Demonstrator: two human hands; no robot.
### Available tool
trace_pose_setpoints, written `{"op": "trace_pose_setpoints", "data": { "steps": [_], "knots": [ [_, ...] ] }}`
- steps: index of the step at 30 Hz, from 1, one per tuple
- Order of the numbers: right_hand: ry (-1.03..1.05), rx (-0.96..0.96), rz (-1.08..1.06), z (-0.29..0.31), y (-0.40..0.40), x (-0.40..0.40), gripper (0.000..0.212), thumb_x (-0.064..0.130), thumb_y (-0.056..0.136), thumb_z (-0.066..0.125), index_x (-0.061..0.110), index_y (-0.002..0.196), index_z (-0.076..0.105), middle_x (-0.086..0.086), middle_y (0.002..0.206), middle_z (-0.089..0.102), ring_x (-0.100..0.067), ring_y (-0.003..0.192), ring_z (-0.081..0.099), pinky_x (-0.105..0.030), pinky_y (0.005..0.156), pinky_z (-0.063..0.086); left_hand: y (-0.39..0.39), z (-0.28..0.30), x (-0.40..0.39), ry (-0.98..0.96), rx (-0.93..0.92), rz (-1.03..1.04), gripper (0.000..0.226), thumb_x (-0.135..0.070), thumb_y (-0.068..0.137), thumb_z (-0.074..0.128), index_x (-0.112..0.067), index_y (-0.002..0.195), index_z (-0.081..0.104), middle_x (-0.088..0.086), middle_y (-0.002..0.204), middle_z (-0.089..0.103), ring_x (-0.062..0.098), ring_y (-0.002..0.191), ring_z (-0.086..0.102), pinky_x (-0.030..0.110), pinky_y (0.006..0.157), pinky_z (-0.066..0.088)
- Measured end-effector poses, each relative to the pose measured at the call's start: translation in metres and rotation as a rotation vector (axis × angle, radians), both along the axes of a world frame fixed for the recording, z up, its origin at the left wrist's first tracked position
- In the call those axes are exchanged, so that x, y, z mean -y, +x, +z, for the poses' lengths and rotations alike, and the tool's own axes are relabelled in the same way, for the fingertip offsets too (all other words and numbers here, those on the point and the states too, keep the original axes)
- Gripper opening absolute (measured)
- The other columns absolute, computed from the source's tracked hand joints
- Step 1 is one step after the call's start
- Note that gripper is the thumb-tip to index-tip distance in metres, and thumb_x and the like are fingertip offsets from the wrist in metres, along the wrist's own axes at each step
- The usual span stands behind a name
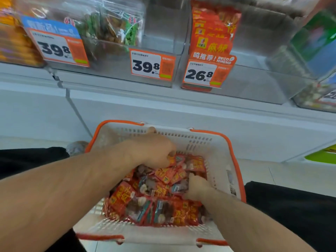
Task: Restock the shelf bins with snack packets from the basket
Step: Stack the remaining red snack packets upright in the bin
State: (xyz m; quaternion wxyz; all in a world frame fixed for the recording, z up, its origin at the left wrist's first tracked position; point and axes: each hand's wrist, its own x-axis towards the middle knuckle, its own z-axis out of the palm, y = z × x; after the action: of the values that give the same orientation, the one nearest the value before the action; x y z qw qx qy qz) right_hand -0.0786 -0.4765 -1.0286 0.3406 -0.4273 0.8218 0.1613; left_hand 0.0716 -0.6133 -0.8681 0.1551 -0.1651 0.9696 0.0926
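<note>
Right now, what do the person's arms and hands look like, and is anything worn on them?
Both forearms are bare as far as the frame shows, with no sleeves, gloves, watch or rings visible on the left hand or right hand. Black clothing shows at the frame's edges beside the arms.

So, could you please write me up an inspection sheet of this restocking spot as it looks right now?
Surface: white shelf ledge under clear bins; pale floor below.
Job's things: white basket with orange rim, holding many red snack packets; bin with the 26.8 tag part-filled with red packets.
Clutter: nothing seen.
Hands: left hand curled round packets at the far side of the pile; right hand digging into the pile, fingers hidden.
Cables: nothing seen.
Surroundings: price tags 39.8, 39.8, 26.8; neighbouring bins of other snacks, blurred.
</note>
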Motion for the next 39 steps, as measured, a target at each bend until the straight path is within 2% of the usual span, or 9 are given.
{"op": "trace_pose_setpoints", "data": {
  "steps": [4, 8, 13, 15, 17, 22, 28, 34, 39],
  "knots": [
    [-0.02, -0.17, 0.093, -0.003, 0.008, -0.004, 0.086, 0.06, 0.069, 0.077, 0.015, 0.132, 0.042, -0.011, 0.129, 0.048, -0.031, 0.117, 0.053, -0.04, 0.093, 0.049, -0.003, 0.001, 0.0, 0.03, -0.016, 0.005, 0.021, -0.032, 0.091, 0.049, -0.02, 0.073, 0.049, -0.002, 0.074, 0.057, 0.015, 0.068, 0.048, 0.046, 0.097, 0.032],
    [0.058, -0.15, 0.129, 0.017, 0.002, 0.006, 0.039, 0.049, 0.08, 0.074, 0.016, 0.091, 0.057, -0.006, 0.099, 0.063, -0.026, 0.096, 0.063, -0.035, 0.075, 0.051, -0.005, 0.0, -0.003, 0.034, 0.0, 0.004, 0.024, -0.03, 0.091, 0.051, -0.021, 0.07, 0.047, -0.003, 0.071, 0.052, 0.013, 0.064, 0.044, 0.047, 0.099, 0.032],
    [0.231, -0.082, 0.354, 0.078, -0.011, 0.039, 0.022, 0.036, 0.096, 0.058, 0.014, 0.099, 0.057, -0.006, 0.072, 0.043, -0.025, 0.069, 0.046, -0.036, 0.073, 0.044, -0.005, 0.004, -0.007, 0.059, 0.002, -0.001, 0.021, -0.028, 0.092, 0.05, -0.025, 0.072, 0.046, -0.008, 0.071, 0.045, 0.01, 0.065, 0.041, 0.041, 0.096, 0.033],
    [0.197, -0.004, 0.234, 0.108, -0.021, 0.052, 0.022, 0.032, 0.093, 0.063, 0.012, 0.085, 0.058, -0.003, 0.071, 0.047, -0.019, 0.063, 0.046, -0.03, 0.056, 0.041, -0.004, 0.004, -0.007, 0.101, -0.04, -0.003, 0.008, -0.035, 0.092, 0.054, -0.026, 0.091, 0.054, -0.008, 0.087, 0.054, 0.016, 0.083, 0.053, 0.035, 0.083, 0.035],
    [0.097, 0.139, -0.026, 0.125, -0.034, 0.059, 0.022, 0.026, 0.092, 0.061, 0.014, 0.075, 0.053, -0.002, 0.062, 0.047, -0.015, 0.052, 0.04, -0.024, 0.048, 0.031, -0.003, 0.001, -0.003, 0.158, -0.068, 0.028, 0.041, -0.047, 0.087, 0.063, -0.025, 0.12, 0.053, -0.004, 0.111, 0.059, 0.017, 0.096, 0.055, 0.028, 0.075, 0.035],
    [0.042, 0.662, -0.608, 0.176, -0.05, 0.067, 0.034, 0.028, 0.096, 0.045, 0.023, 0.064, 0.055, 0.007, 0.049, 0.039, -0.008, 0.041, 0.028, -0.024, 0.051, 0.02, -0.001, 0.002, 0.0, 0.352, -0.217, 0.136, 0.087, -0.053, 0.077, 0.075, -0.03, 0.149, 0.032, -0.008, 0.147, 0.043, 0.012, 0.13, 0.045, 0.023, 0.102, 0.037],
    [-0.067, 0.867, -0.681, 0.217, -0.047, 0.057, 0.042, 0.033, 0.096, 0.035, 0.02, 0.059, 0.053, 0.005, 0.054, 0.041, -0.01, 0.043, 0.029, -0.025, 0.052, 0.022, -0.009, 0.016, 0.0, 0.618, -0.664, 0.53, 0.014, -0.024, 0.086, 0.073, -0.027, 0.1, 0.07, -0.013, 0.092, 0.071, 0.005, 0.086, 0.066, 0.022, 0.081, 0.051],
    [-0.672, 0.907, -0.772, 0.243, -0.036, 0.046, 0.054, 0.071, 0.08, 0.054, 0.018, 0.073, 0.051, -0.002, 0.066, 0.048, -0.013, 0.046, 0.029, -0.027, 0.048, 0.021, -0.011, 0.045, 0.0, 1.044, -0.778, 0.73, 0.01, -0.012, 0.091, 0.067, -0.021, 0.087, 0.069, -0.008, 0.083, 0.076, 0.008, 0.082, 0.071, 0.019, 0.075, 0.053],
    [-0.923, 0.817, -0.415, 0.264, -0.021, 0.035, 0.009, 0.018, 0.09, 0.068, 0.009, 0.088, 0.069, 0.013, 0.053, 0.059, 0.002, 0.039, 0.048, -0.01, 0.042, 0.034, -0.014, 0.065, -0.006, 1.194, -0.786, 0.693, 0.018, -0.007, 0.091, 0.064, -0.011, 0.108, 0.07, 0.005, 0.101, 0.076, 0.021, 0.097, 0.071, 0.028, 0.086, 0.057]
  ]
}}
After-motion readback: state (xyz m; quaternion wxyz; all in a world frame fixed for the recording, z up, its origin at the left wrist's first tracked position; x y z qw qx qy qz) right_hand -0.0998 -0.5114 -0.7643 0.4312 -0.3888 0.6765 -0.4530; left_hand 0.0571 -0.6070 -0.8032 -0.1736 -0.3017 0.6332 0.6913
